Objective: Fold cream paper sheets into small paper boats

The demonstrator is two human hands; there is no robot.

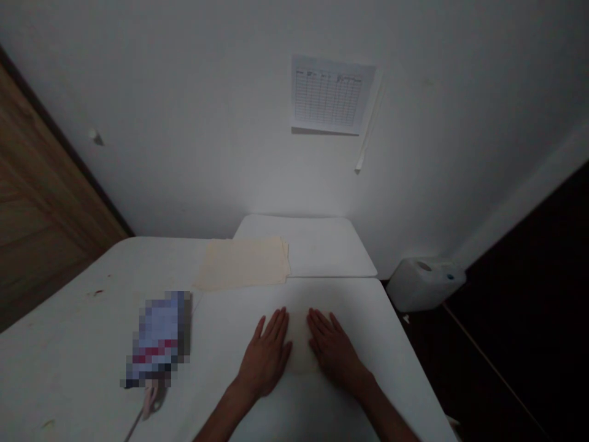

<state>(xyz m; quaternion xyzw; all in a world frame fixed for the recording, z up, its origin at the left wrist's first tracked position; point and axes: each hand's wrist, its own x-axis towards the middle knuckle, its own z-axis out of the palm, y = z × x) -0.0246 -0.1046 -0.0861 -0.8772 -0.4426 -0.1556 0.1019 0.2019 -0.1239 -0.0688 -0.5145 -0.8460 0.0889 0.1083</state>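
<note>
Both hands are down on the white desk (377,331), in the near half, closer to the right edge than the left. Here's the left hand (267,356), palm down, fingers straight and pointing toward the far edge, released, nothing gripped. And the right hand (335,350) mirrors it: palm down, fingers extended, clenched on nothing. Between them shows the piece in play, a thin pale sheet (299,344), lying flat on the desk, so close in tone to the white that its outline is faint. The hands lie over its two sides, thumbs turned inward, a strip of it showing through the middle.

Look beyond to the far edge: a white panel (331,245) sits there against the wall, and beige sheets (243,264) lie flat over its left part and onto the desk, layers peeping out at their right end. Over on the left portion of the desk there's a bluish bundle (159,334) with a red band, pixelated past naming, a cord running from it toward the near edge. Off the right edge, down low, stands a white jug (423,285). Up on the wall, a printed paper (329,95) hangs above the far edge.
</note>
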